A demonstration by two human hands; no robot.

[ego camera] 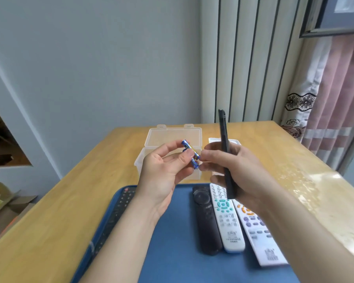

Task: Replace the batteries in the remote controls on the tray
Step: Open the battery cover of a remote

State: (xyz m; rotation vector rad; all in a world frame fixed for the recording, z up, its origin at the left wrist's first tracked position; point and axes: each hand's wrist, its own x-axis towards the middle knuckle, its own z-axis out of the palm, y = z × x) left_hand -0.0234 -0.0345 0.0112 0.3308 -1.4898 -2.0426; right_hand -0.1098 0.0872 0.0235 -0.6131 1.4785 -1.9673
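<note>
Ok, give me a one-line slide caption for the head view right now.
Left hand pinches blue batteries while right hand grips a black remote upright above the blue tray.

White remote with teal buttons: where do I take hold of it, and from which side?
Probably grip the white remote by its near end, from the near side. It lies flat, face up on the blue tray, round-pad black remote and orange-buttoned remote close along both long sides, right hand over its far end.
</note>
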